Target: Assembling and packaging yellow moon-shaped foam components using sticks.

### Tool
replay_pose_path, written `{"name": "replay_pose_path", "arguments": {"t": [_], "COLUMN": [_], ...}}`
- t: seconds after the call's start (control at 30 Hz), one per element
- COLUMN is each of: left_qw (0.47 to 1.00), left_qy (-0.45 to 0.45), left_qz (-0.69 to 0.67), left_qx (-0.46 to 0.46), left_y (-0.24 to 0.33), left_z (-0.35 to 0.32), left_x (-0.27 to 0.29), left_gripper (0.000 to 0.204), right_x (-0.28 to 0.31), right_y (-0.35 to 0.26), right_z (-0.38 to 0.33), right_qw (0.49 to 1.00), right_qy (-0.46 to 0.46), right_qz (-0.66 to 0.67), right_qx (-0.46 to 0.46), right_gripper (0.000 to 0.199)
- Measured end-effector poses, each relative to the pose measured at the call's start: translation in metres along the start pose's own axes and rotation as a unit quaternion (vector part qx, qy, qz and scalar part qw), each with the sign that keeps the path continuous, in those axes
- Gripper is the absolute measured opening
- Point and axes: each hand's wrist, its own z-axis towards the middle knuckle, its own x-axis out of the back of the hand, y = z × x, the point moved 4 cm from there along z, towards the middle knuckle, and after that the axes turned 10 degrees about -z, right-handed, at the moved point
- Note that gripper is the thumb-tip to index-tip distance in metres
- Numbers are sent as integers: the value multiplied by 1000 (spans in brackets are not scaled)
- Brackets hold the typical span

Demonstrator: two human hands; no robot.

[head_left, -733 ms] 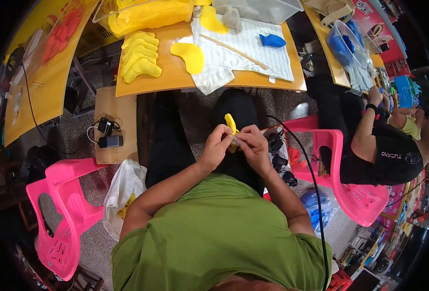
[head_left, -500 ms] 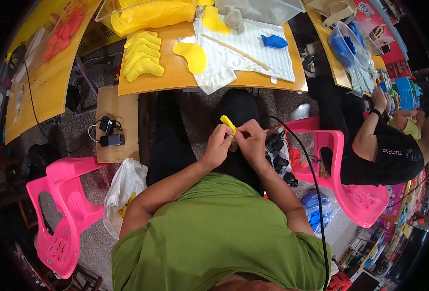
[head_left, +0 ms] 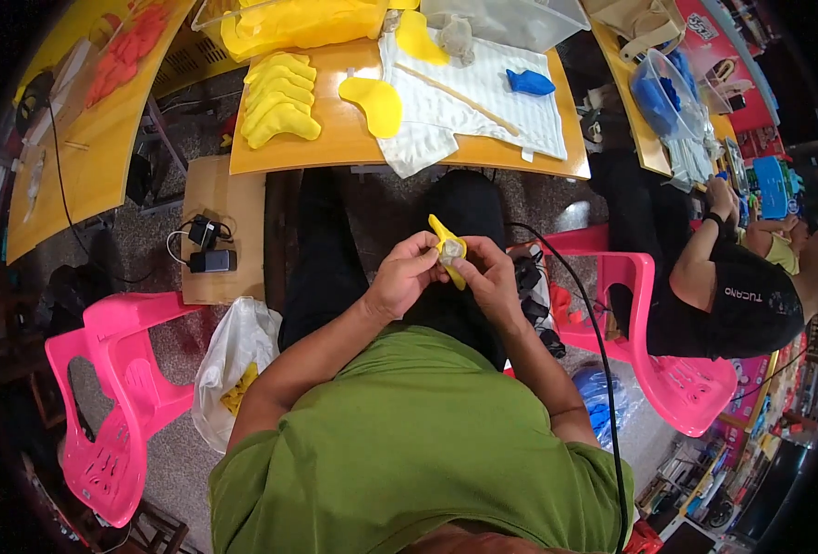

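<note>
Since the earlier frame, you tipped the yellow fabric piece (head_left: 448, 249) from upright to slanting up-left. It sat over your lap, pinched between both hands, left hand (head_left: 407, 277) and right hand (head_left: 492, 277) equally close, grasping its lower end.

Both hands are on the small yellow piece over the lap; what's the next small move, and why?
Probably push the pale stuffing further in with the right hand while the left hand pinches the yellow piece: a pale wad shows at its middle, between both hands' fingers.

Soft matt yellow fabric piece (head_left: 448, 249) w/ pale stuffing, ribbed white cloth (head_left: 483, 111) on smooth glossy wood-look table (head_left: 335, 152).
</note>
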Motion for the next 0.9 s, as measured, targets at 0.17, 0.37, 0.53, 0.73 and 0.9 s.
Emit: {"name": "replay_pose_path", "arguments": {"t": [0.17,0.37,0.53,0.73,0.9], "left_qw": [994,958,976,985,965], "left_qy": [5,39,75,151,132], "left_qz": [108,272,174,53,198], "left_qx": [-28,-85,-104,-67,-110], "left_y": [4,11,9,4,8], "left_z": [-3,-8,-11,-13,-11], "left_x": [2,-1,-3,-1,1], "left_gripper": [10,15,10,8,9], "right_x": [-5,-13,-11,-17,-22], "right_y": [-2,-16,-32,-48,-38], "right_z": [-2,-14,-20,-22,-23], "right_qw": [999,977,942,879,896], "right_qy": [35,92,94,92,85], "right_qz": [23,-166,-243,-310,-327], "right_qx": [-8,101,212,351,287], "right_gripper": [23,26,31,40,40]}}
